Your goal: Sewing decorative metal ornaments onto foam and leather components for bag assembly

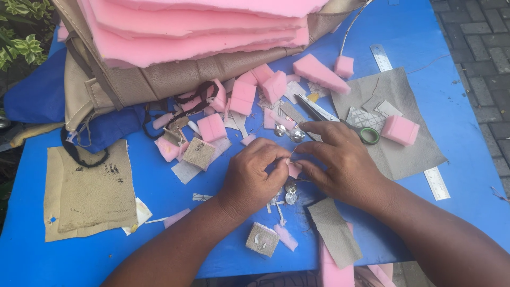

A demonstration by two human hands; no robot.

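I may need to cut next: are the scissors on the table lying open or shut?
Shut, as far as shows: the scissors' blades lie together as one strip. The right hand covers part of the handles.

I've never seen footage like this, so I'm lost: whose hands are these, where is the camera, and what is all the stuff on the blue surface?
The single picture comes from a camera worn on a person's head, looking down at their own bare hands. The left hand and right hand together pinch a small pink foam piece. On the blue table lie pink foam blocks, green-handled scissors, a metal ruler, grey leather scraps, a tan leather piece, and stacked foam sheets.
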